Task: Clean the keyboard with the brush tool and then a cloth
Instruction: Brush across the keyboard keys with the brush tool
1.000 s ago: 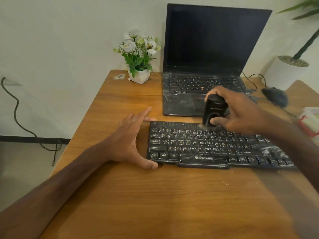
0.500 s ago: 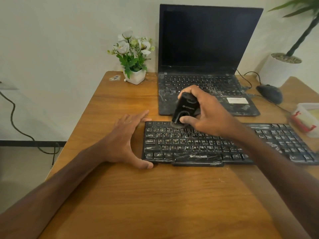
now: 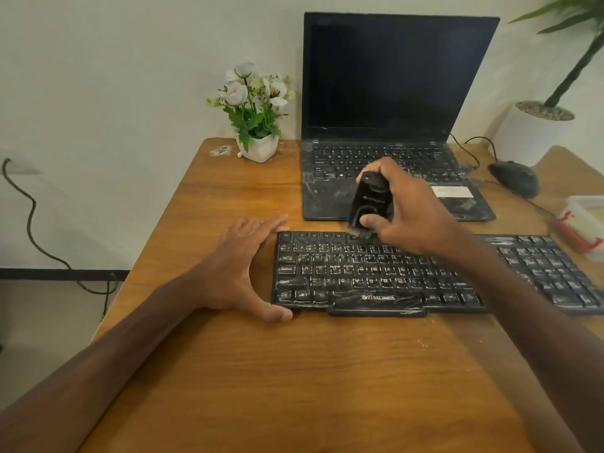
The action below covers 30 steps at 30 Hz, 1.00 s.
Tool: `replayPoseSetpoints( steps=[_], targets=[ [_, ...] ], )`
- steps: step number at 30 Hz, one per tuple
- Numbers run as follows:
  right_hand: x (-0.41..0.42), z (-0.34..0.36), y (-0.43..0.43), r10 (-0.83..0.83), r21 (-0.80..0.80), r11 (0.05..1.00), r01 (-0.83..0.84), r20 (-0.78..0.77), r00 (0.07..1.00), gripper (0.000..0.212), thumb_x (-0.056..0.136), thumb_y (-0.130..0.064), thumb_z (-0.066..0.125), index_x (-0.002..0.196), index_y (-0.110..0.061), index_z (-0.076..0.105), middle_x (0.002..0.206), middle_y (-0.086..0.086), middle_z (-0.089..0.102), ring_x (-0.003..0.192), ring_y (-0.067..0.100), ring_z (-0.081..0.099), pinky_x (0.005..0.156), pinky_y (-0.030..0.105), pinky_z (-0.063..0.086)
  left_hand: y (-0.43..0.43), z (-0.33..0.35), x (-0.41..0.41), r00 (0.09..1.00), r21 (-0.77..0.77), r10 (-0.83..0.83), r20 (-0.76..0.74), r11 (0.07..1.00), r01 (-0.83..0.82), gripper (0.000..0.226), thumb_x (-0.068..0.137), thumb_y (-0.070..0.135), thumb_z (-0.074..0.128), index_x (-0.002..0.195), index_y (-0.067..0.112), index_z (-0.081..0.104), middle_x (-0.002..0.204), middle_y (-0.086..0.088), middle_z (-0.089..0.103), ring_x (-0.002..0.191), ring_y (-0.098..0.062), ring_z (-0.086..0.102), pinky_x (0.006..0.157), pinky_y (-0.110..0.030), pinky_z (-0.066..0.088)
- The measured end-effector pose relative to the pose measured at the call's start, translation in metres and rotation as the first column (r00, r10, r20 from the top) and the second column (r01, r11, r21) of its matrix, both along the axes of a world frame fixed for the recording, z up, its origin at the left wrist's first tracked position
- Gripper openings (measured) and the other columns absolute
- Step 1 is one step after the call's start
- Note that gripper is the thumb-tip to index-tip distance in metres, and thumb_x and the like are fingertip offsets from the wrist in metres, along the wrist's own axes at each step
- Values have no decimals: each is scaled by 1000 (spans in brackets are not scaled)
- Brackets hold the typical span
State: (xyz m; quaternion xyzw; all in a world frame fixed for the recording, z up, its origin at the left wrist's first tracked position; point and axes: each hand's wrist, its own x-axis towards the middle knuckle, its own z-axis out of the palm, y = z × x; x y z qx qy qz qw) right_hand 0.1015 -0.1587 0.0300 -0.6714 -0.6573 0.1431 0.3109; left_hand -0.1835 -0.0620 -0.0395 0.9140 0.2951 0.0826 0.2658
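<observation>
While the left hand (image 3: 240, 266) stays spread flat, bracing the keyboard (image 3: 376, 276) at its left end, the right hand (image 3: 411, 210) grips the brush tool (image 3: 367, 201), now seemingly sweeping leftward along the top row.

So the keyboard (image 3: 376, 276) sits on the table (image 3: 294, 371), with the laptop (image 3: 392, 125) right behind it. Flower pot (image 3: 258, 147) is left of the laptop, mouse (image 3: 514, 178) on its right, container (image 3: 585, 223) further right at the edge
</observation>
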Motion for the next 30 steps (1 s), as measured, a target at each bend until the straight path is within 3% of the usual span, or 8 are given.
replayPoseSetpoints(
  steps=[2,7,12,17,21,26,30],
  targets=[
    [3,2,2,-21,20,1000,20,31,999,60,80,-5,82,125,-23,46,108,-5,62,96,12,66,68,17,58,0,0,0,1000,-2,0,-4,1000,0,147,43,90,78,164,43,9,151,17,33,136,-10,29,120,-52,29],
    [-3,-3,-5,35,27,999,-33,-90,995,59,78,-9,85,123,-24,49,108,-13,61,97,11,67,78,32,63,2,-1,1,1000,1,0,-8,1000,0,147,42,91,77,164,43,10,149,17,33,136,-11,29,119,-51,30],
    [1,1,-2,0,35,999,-1,29,1000,60,81,-6,82,124,-24,45,105,-9,60,92,5,63,66,15,57,1,-1,1,1000,1,0,3,1000,0,147,42,87,80,164,43,11,146,18,34,131,-9,30,117,-47,33],
    [14,-3,-13,18,-19,1000,-21,-131,991,61,78,-8,85,124,-26,50,112,-12,60,103,6,64,74,19,59,1,-1,0,1000,-1,-5,20,1000,5,146,43,87,80,164,43,12,144,21,34,130,-7,30,115,-43,33],
    [27,5,-19,-29,15,999,28,52,998,60,79,-10,85,124,-24,48,105,-15,60,96,4,63,67,12,53,2,-2,-1,1000,-14,-2,18,1000,2,144,42,88,81,162,48,12,144,20,35,131,-8,31,116,-50,34],
    [31,-3,-21,-16,-30,999,13,-120,993,61,78,-10,85,126,-23,50,111,-10,60,102,4,62,69,11,54,3,-2,-1,1000,-16,2,16,1000,-1,143,41,90,79,161,51,12,143,19,35,130,-9,32,114,-52,37],
    [36,5,-23,-52,11,999,52,90,995,62,79,-11,84,126,-24,46,107,-8,60,95,7,62,62,13,50,2,-3,-1,1000,-15,1,24,1000,0,142,43,88,80,161,49,14,142,20,36,129,-9,33,113,-50,38]
  ],
)
